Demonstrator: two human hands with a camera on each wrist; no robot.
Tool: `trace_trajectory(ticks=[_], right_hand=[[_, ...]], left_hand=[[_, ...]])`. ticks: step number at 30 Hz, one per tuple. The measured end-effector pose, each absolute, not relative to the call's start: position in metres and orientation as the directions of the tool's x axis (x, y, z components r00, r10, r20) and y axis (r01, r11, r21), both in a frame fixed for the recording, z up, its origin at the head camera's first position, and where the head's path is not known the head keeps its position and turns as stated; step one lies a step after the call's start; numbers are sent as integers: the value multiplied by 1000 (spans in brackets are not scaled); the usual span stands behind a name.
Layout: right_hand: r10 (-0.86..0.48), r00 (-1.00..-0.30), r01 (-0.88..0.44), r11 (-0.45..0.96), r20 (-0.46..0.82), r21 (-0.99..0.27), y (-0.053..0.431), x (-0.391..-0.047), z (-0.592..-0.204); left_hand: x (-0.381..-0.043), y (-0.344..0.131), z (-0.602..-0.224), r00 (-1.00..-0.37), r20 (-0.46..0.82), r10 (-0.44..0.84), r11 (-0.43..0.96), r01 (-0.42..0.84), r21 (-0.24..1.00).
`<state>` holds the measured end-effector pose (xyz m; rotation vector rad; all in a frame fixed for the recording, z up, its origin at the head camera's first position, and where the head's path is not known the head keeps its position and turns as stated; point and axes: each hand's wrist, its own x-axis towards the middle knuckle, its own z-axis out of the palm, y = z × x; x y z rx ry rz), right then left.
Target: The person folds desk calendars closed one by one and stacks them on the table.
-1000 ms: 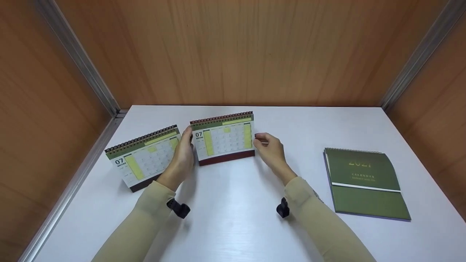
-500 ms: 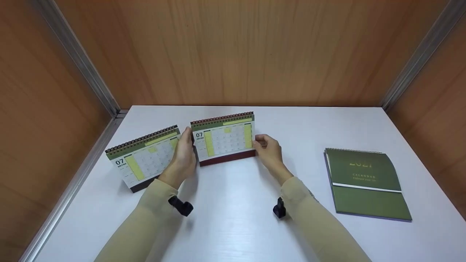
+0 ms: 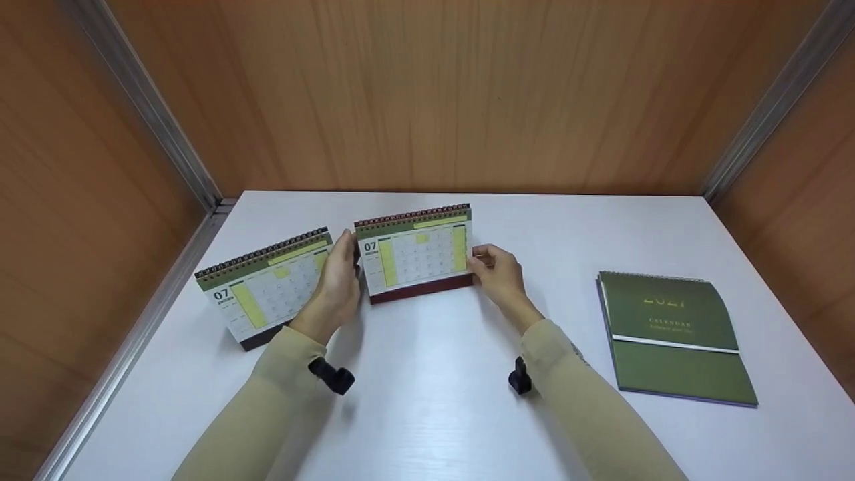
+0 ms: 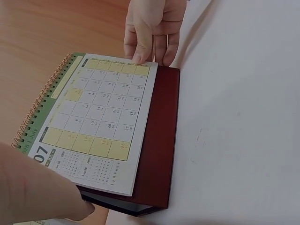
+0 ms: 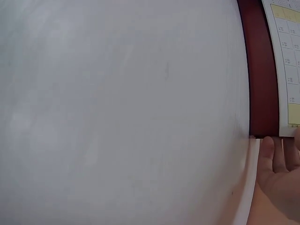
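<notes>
A desk calendar (image 3: 422, 257) with a dark red base and a July page stands tilted near the middle of the white table. My left hand (image 3: 339, 287) holds its left edge, the fingers mostly hidden behind it. At the right edge, my right hand (image 3: 499, 277) pinches the calendar near its lower corner. The left wrist view shows that thumb (image 4: 143, 49) on the edge of the page (image 4: 101, 101), with fingers behind. In the right wrist view, fingertips (image 5: 268, 145) meet the end of the red base (image 5: 263, 89).
A second desk calendar (image 3: 267, 294) with a black base stands at the left, partly behind my left hand. A green 2027 calendar (image 3: 674, 367) lies at the right. Wood panels (image 3: 467, 93) enclose the white table (image 3: 427, 401) at the back and sides.
My right hand has closed in slightly on the calendar's right edge, its thumb now on the page. The left hand and the other calendars stay nearly where they were.
</notes>
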<state>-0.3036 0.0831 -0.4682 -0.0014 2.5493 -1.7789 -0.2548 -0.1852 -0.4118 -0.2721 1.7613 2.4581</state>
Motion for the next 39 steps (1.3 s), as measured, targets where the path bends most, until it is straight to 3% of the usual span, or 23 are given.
trace_trajectory(ticks=[15,22,31,39], right_hand=[[-56,-998,-46,387,26,-921,85,-307,-472],[-50,-999,-22,374,3,-927,85,-309,-472],[-58,-998,-5,367,-18,-930,84,-309,-472],[-61,-998,-13,368,-11,-930,85,-310,-473]], left_hand=[[-258,-189,-407,-985,-170,-8,-283,-161,946],[-260,-186,-402,-993,-121,-17,-316,-109,942],[-262,-188,-400,-998,-61,8,-263,-61,963],[-266,-184,-392,-996,-88,-14,-239,-82,968]])
